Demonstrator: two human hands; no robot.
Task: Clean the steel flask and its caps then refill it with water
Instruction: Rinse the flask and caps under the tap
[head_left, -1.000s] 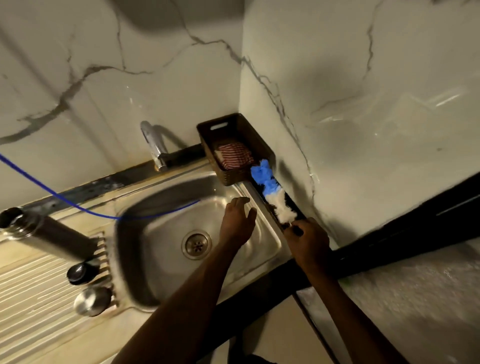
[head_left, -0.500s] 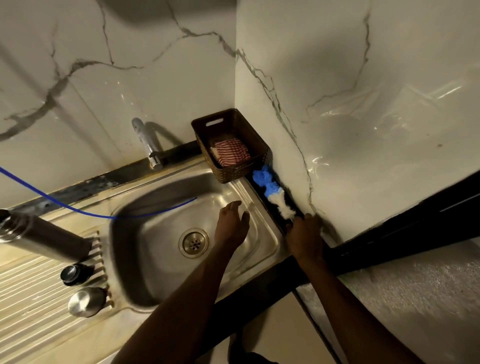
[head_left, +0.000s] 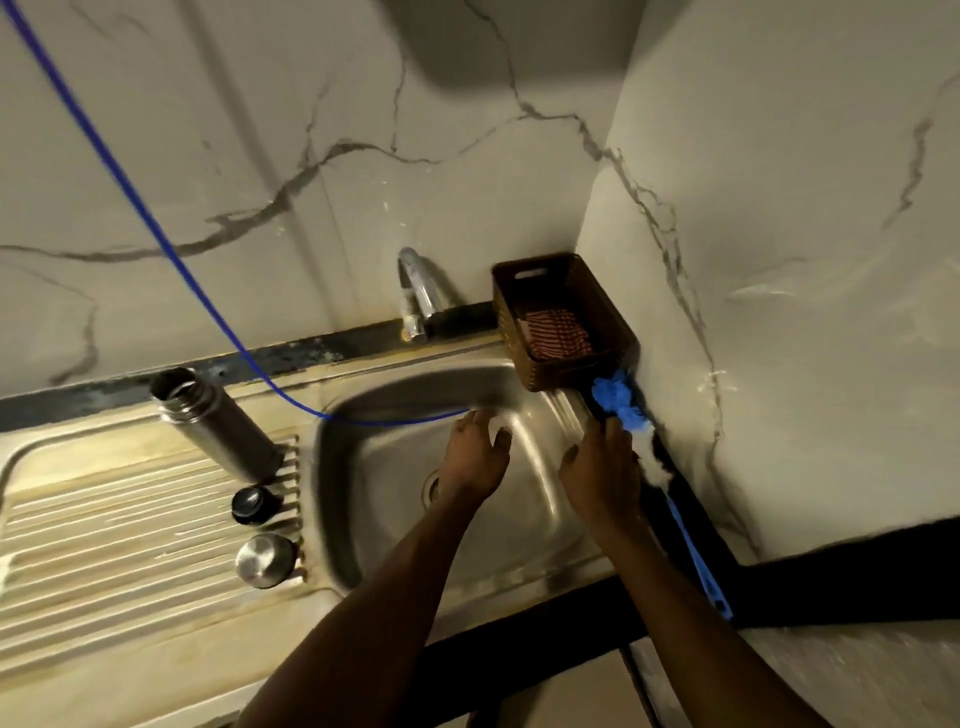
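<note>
The steel flask (head_left: 218, 426) stands uncapped on the drainboard, left of the sink (head_left: 384, 519). Below it lie its black inner cap (head_left: 253, 504) and its steel outer cap (head_left: 265, 560). My left hand (head_left: 475, 457) hovers over the basin with its fingers spread, holding nothing. My right hand (head_left: 602, 473) is over the sink's right rim, fingertips at the blue and white head of a bottle brush (head_left: 621, 402). The brush's blue handle runs along the wall ledge to the counter's front. Whether my right hand grips the brush is hidden.
A thin blue hose (head_left: 208, 306) drops from the upper left into the basin. The tap (head_left: 415, 291) stands behind the sink. A brown basket (head_left: 608, 358) with a red-striped cloth (head_left: 558, 332) fills the corner. Marble walls close off the back and the right.
My head has turned left, bringing the flask and caps further into view. My right hand has slid from the brush's handle end up to its head. The left hand stays over the basin.
</note>
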